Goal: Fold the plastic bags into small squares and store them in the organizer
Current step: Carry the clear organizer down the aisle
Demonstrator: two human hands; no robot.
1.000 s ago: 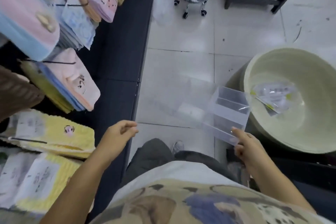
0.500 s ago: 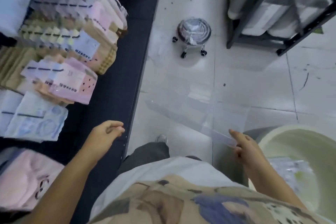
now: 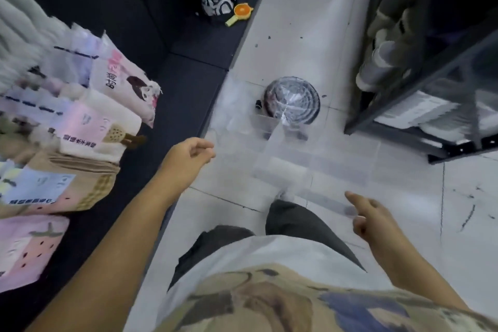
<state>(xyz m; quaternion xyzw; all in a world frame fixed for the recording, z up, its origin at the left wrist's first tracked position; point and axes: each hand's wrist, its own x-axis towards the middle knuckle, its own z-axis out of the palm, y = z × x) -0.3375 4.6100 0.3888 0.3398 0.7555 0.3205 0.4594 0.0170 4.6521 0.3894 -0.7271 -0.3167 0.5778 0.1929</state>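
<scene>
head view: organizer (image 3: 310, 167), clear, pinched at its near edge by right hand (image 3: 374, 221); now carried over the floor (image 3: 296, 21) before the stool (image 3: 292, 101), bag basin gone from view. left hand (image 3: 188, 155) loosely curled, empty. folding likely not yet begun.

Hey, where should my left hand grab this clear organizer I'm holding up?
Pinch the left rim of the clear organizer, coming from the left with your left hand, which is empty beside it. The box is wide and your right hand holds only the near right corner, so that end is unsupported.
</scene>
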